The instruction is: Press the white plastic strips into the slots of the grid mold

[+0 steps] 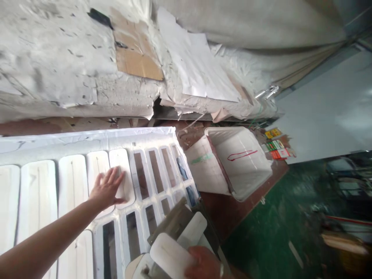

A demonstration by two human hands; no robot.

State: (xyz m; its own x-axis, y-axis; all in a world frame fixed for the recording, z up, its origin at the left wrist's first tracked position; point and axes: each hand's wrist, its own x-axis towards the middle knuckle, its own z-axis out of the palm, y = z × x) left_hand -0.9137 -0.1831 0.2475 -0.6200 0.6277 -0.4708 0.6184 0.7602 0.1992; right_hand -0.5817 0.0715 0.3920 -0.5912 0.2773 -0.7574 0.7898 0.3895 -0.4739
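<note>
Left hand (108,189) lies flat, fingers spread, palm down on a white rounded board (123,176) seated in the slotted white frame (139,139), forearm stretched forward. Right hand (205,263), low in view, grips 1 similar white board (170,254) from a stack (186,228).

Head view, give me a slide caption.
Left hand presses a white slat into the slotted tray; right hand holds another slat.

Reddish-brown workbench (252,193) carries a white slotted frame (116,139) holding rounded wooden boards (37,193), with a white plastic tub (250,166) lying tilted beside the frame's right end.
</note>
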